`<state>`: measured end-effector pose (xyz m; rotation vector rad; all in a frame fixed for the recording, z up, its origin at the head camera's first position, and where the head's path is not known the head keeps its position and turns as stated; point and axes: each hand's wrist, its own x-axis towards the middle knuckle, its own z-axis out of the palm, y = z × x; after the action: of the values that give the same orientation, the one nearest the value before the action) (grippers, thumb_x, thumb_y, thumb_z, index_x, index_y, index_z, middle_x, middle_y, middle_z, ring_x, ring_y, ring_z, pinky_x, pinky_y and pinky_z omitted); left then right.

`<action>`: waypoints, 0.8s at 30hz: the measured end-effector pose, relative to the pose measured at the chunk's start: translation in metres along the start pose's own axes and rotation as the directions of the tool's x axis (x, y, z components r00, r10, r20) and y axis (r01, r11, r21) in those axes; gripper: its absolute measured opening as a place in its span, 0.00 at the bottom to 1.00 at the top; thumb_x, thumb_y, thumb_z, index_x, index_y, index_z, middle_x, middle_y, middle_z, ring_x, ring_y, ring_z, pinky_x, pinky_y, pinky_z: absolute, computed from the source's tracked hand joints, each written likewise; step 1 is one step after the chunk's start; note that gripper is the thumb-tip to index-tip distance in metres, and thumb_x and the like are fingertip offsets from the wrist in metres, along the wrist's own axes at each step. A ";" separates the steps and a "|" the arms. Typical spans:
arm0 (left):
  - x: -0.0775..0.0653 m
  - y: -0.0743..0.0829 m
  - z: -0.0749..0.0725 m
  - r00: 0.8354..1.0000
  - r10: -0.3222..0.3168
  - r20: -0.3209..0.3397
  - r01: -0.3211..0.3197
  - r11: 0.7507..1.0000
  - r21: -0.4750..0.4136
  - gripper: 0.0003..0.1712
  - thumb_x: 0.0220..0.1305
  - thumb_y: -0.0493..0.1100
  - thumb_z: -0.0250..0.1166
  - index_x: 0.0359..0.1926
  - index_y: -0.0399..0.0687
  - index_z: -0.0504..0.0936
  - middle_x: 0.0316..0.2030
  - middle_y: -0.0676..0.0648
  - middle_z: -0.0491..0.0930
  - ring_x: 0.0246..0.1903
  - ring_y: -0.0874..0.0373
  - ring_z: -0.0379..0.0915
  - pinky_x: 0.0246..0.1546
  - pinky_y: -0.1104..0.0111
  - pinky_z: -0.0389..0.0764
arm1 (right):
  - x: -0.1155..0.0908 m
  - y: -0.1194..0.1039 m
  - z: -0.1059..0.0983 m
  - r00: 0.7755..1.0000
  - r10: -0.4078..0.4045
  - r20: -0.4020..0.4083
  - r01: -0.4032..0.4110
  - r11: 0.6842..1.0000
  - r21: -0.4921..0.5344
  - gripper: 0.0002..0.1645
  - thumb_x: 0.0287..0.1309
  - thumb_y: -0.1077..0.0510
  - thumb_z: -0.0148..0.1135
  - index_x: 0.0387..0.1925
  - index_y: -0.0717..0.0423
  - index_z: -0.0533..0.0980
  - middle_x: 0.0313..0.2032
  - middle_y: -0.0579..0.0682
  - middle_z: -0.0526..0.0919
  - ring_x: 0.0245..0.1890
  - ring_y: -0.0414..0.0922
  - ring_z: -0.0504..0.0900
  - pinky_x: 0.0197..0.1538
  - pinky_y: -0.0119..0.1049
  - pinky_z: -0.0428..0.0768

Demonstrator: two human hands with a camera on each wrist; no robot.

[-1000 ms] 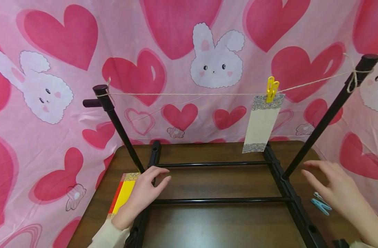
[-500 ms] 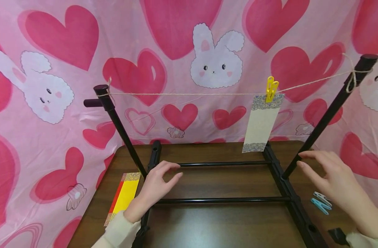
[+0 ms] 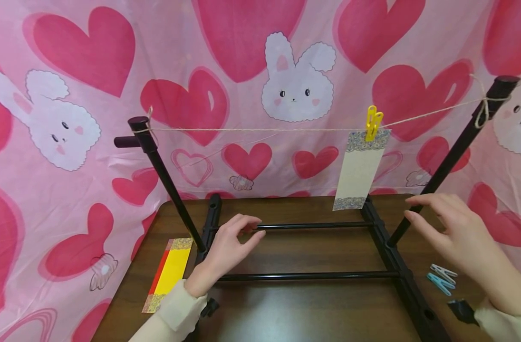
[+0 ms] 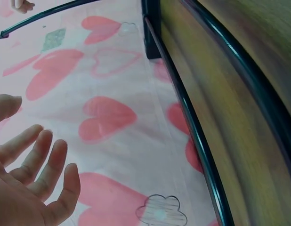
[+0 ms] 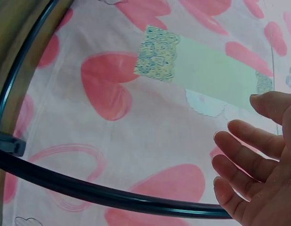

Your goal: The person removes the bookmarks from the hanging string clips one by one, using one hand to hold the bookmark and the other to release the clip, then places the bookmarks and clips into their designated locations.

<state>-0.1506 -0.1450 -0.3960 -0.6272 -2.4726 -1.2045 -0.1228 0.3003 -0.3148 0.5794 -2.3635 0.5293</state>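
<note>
My left hand (image 3: pixel 228 247) hovers over the left side of the black frame, fingers bent loosely and holding nothing. My right hand (image 3: pixel 457 237) is raised beside the right post (image 3: pixel 453 159), also holding nothing, its fingers relaxed with a gap to the thumb. Between the posts runs a thin string (image 3: pixel 252 129). From its right part hangs a cream paper strip (image 3: pixel 359 173) with patterned ends, clipped by a yellow clothespin (image 3: pixel 373 124). The same strip (image 5: pixel 211 68) shows beyond my right hand in the right wrist view.
On the brown table (image 3: pixel 303 313), yellow and red paper strips (image 3: pixel 170 268) lie left of the frame. To its right lie a light blue clothespin (image 3: pixel 441 284) and a white clothespin (image 3: pixel 444 272). Two black crossbars (image 3: pixel 303 276) join the frame's sides. A pink heart-and-bunny cloth hangs behind.
My left hand has moved right and farther forward, uncovering more of the yellow strip. My right hand has risen slightly and shifted left to overlap the post. The hanging strip stays in place.
</note>
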 end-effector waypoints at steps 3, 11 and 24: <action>0.005 0.002 0.003 1.000 0.017 -0.002 -0.017 0.999 -0.030 0.15 0.66 0.46 0.75 0.52 0.54 0.86 0.43 0.55 0.83 0.44 0.51 0.82 0.47 0.55 0.86 | 0.005 -0.001 -0.004 0.999 -0.034 -0.014 0.034 0.999 0.007 0.19 0.57 0.61 0.76 0.51 0.58 0.83 0.46 0.55 0.85 0.48 0.36 0.69 0.44 0.15 0.69; 0.016 0.010 0.010 0.999 0.052 -0.013 -0.052 0.998 -0.042 0.15 0.67 0.48 0.73 0.53 0.54 0.86 0.44 0.53 0.84 0.45 0.59 0.80 0.46 0.57 0.85 | 0.017 -0.008 -0.010 0.996 -0.080 -0.026 0.080 0.997 0.013 0.20 0.61 0.56 0.75 0.52 0.59 0.82 0.47 0.55 0.85 0.48 0.38 0.69 0.48 0.10 0.65; 0.036 0.031 0.024 0.998 0.054 0.012 -0.051 0.989 -0.136 0.17 0.67 0.48 0.73 0.55 0.55 0.84 0.47 0.57 0.82 0.49 0.60 0.78 0.50 0.62 0.84 | 0.041 -0.026 -0.018 0.986 -0.165 -0.035 0.166 0.986 0.007 0.26 0.69 0.40 0.65 0.53 0.59 0.82 0.47 0.55 0.85 0.46 0.44 0.72 0.43 0.24 0.70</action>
<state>-0.1674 -0.1006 -0.3734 -0.7357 -2.3862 -1.3600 -0.1297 0.2771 -0.2689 0.7575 -2.2567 0.4727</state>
